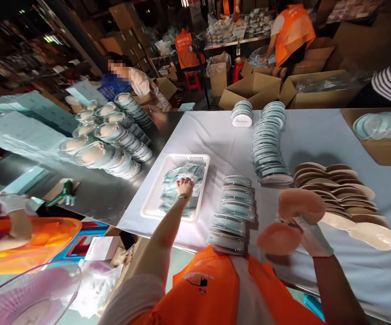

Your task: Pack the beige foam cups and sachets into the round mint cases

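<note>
My left hand (pixel 185 186) reaches into a white plastic basket (pixel 147 205), its fingers curled down onto the pale green printed packets (pixel 171 180), pinching at the top of the heap. In my gloved right hand (pixel 313 234) is a peach-coloured stick-on bra (pixel 301 205), its two cups hanging apart over the table. Just right of that hand, rows of nested bra cups (pixel 344 189) lie on the cloth. Nearer my body stand stacks of clear round-ended cases (pixel 232 212). A long curved row of similar cases (pixel 268 140) stretches behind them.
A short stack of cases (pixel 241 113) sits at the table's far edge. At far right is a carton (pixel 381 151) holding clear shells. On the steel table to the left are filled cases (pixel 114 135) and pale blue boxes (pixel 16 131). A co-worker's gloved hand (pixel 12 203) shows at left.
</note>
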`<state>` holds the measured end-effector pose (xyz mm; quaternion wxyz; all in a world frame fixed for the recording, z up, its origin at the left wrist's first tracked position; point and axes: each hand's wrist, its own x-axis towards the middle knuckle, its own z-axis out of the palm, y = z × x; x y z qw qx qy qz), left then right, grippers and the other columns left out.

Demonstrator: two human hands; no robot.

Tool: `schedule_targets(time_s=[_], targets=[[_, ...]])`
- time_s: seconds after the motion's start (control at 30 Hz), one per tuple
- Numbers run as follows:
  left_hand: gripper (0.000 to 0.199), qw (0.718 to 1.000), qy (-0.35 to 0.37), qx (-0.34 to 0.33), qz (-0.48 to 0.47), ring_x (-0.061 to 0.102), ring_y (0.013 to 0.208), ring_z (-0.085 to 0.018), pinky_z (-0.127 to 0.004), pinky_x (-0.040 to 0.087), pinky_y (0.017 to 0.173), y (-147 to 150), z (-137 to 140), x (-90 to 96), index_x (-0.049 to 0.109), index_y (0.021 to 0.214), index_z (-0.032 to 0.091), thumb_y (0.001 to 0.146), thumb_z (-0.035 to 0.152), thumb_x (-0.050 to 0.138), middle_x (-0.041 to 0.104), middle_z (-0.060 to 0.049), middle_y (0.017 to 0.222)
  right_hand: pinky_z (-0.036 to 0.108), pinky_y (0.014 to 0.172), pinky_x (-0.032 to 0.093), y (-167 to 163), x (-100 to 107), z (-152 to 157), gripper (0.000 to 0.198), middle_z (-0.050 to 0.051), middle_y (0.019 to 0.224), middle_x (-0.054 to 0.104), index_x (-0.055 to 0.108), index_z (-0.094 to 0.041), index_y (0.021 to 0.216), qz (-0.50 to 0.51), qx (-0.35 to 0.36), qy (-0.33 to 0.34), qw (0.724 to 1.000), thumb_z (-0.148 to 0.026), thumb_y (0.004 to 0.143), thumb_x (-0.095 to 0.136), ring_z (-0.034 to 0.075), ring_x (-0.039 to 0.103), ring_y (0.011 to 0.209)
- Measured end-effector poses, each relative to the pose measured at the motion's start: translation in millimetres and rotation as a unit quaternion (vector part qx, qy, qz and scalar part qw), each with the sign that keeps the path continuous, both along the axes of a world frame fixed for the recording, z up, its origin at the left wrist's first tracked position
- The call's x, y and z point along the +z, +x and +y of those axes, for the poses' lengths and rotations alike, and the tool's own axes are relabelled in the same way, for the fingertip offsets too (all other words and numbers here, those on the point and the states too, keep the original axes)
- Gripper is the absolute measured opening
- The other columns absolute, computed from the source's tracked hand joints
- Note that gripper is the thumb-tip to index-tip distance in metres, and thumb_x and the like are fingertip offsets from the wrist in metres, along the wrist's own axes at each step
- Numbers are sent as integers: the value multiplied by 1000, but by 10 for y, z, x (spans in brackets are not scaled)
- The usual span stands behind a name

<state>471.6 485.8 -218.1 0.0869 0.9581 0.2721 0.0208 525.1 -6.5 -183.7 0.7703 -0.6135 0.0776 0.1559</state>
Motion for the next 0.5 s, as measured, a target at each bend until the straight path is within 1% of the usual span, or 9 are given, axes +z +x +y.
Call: schedule_targets(time_s=[0.07, 0.1, 0.2, 0.27, 0.33, 0.37, 0.4, 0.43, 0.5], targets=[[24, 1000, -6, -4, -13, 59, 123, -33, -49, 44, 104, -136, 43, 120, 82, 97, 25, 98, 25, 58, 74, -9, 129, 49, 90, 65, -1, -17, 49, 49, 13, 93, 80, 79, -20, 90, 28, 7, 15, 999, -58, 61, 92, 33, 77, 90], [27, 999, -14, -4, -33, 64, 118, -31, -45, 48, 99, -216, 68, 187, 81, 99, 24, 100, 28, 55, 75, -9, 128, 50, 93, 64, 8, -17, 98, 49, 14, 95, 80, 79, -20, 90, 29, 1, 22, 999, -58, 64, 91, 34, 77, 94], [34, 988, -45, 12, -145, 73, 99, -27, -34, 54, 80, -389, 115, 388, 78, 108, 20, 104, 34, 47, 78, -13, 119, 49, 100, 62, 84, -8, 282, 45, 13, 99, 80, 78, -18, 96, 11, -52, 49, 997, -53, 70, 86, 33, 77, 104], [28, 976, -55, 49, -203, 74, 91, -27, -33, 54, 74, -423, 116, 513, 76, 101, 18, 100, 33, 52, 79, -14, 109, 49, 103, 60, 154, -16, 420, 41, 13, 103, 80, 77, -18, 102, -4, -79, 75, 994, -49, 75, 81, 32, 75, 111], [20, 967, -81, 105, -219, 74, 81, -26, -31, 53, 70, -422, 86, 619, 71, 86, 18, 95, 29, 57, 78, -13, 92, 50, 104, 59, 201, -49, 552, 38, 13, 107, 79, 76, -17, 105, -11, -82, 90, 992, -46, 79, 75, 31, 74, 115], [20, 956, -118, 132, -235, 72, 74, -24, -30, 52, 66, -422, 46, 661, 68, 80, 18, 94, 29, 58, 75, -11, 82, 50, 105, 59, 209, -73, 611, 37, 14, 108, 79, 76, -17, 105, -6, -79, 100, 992, -44, 79, 74, 32, 74, 115], [22, 937, -175, 154, -260, 69, 65, -21, -28, 51, 61, -428, -23, 691, 64, 77, 19, 93, 32, 59, 71, -8, 73, 50, 105, 59, 206, -100, 664, 36, 15, 109, 79, 75, -16, 104, 6, -78, 116, 990, -42, 79, 74, 32, 74, 115], [26, 911, -244, 164, -290, 65, 57, -18, -27, 50, 57, -438, -130, 706, 62, 75, 19, 93, 37, 60, 67, -4, 67, 50, 106, 59, 192, -127, 715, 33, 16, 110, 78, 75, -15, 103, 23, -79, 138, 987, -39, 79, 75, 32, 74, 115], [35, 851, -378, 140, -337, 57, 48, -13, -24, 47, 49, -468, -478, 684, 61, 74, 19, 90, 51, 63, 60, 0, 62, 48, 108, 58, 142, -173, 825, 28, 17, 112, 78, 73, -15, 102, 58, -85, 180, 978, -34, 81, 73, 30, 74, 114]])
